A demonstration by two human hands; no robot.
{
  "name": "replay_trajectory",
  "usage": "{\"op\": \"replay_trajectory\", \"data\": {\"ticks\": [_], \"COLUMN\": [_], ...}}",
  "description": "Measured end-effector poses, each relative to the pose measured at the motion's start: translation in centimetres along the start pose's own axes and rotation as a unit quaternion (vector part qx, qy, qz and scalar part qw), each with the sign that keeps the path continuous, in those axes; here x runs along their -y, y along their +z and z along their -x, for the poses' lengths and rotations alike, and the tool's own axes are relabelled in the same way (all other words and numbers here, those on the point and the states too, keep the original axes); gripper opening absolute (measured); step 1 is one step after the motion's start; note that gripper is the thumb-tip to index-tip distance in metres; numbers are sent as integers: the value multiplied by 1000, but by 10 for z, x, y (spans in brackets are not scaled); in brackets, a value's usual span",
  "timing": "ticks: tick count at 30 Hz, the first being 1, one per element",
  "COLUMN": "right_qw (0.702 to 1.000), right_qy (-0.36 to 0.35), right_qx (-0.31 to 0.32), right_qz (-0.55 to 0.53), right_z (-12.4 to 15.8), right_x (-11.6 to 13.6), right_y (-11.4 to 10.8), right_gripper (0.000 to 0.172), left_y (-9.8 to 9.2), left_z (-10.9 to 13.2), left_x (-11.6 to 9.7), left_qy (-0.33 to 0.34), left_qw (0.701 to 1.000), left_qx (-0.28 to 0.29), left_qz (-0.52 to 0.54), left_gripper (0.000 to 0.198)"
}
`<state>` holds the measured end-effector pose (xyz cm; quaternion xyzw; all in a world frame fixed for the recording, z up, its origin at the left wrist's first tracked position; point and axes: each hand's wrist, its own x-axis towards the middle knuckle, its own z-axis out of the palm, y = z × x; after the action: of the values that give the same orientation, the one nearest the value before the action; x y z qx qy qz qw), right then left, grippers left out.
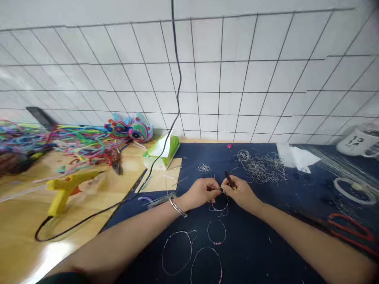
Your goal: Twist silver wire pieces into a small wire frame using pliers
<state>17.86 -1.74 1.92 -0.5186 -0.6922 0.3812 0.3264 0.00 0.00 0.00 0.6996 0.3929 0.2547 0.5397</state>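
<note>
My left hand (206, 190) is closed in a pinch on a thin wire ring (220, 209), which hangs below the fingertips. Close beside it, my right hand (241, 194) is closed round a small dark-tipped tool (229, 179) with a yellow part; its kind is hard to make out. The right fingertips meet the ring's top too, though what exactly they pinch is hidden. Below the hands lie a small beaded wire ring (216, 243), a larger wire ring (177, 252) to the left and another beaded ring (220, 268), cut off by the bottom edge.
Tangled silver wire (263, 167) lies beyond my right hand. Orange-handled scissors (351, 232) and a white ring (354, 191) are at right. A yellow glue gun (69, 187), tissue pack (162, 152) and colourful strands (85, 146) lie left. A black cord (177, 79) hangs down.
</note>
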Motion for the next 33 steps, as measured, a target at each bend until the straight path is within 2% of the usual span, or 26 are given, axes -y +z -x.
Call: {"op": "replay_trajectory", "data": {"ticks": [5, 9, 14, 19, 22, 25, 28, 30, 33], "right_qw": [1000, 999, 999, 997, 988, 980, 974, 972, 969], "right_qy": [0, -10, -22, -20, -39, -57, -63, -64, -50], "right_qx": [0, 14, -11, -20, -26, -3, 21, 30, 49], "right_qz": [-29, -47, -40, 75, 148, 190, 218, 225, 236], "right_z": [1, 1, -4, -13, -17, -21, -27, -34, -49], "right_x": [-5, -6, -9, -11, -12, -10, -6, -2, 4], "right_y": [3, 2, -5, -15, -20, -22, -20, -17, -10], "right_gripper": [12, 16, 24, 24, 19, 17, 17, 18, 20], "left_y": [2, -1, -4, 8, 4, -17, -45, -61, -75], "left_z": [0, 0, 6, 22, 26, 24, 19, 17, 13], "left_x": [0, -2, -9, -24, -35, -44, -51, -53, -56], "left_qy": [6, 5, 5, 49, 64, 59, 100, 140, 163], "left_qw": [1000, 999, 994, 984, 977, 980, 979, 966, 943], "left_qx": [-15, 0, 67, 164, 198, 153, 28, -60, -141], "left_qz": [20, 43, 83, 49, 55, 116, 173, 211, 252], "left_gripper": [21, 21, 21, 19, 18, 17, 15, 12, 10]}}
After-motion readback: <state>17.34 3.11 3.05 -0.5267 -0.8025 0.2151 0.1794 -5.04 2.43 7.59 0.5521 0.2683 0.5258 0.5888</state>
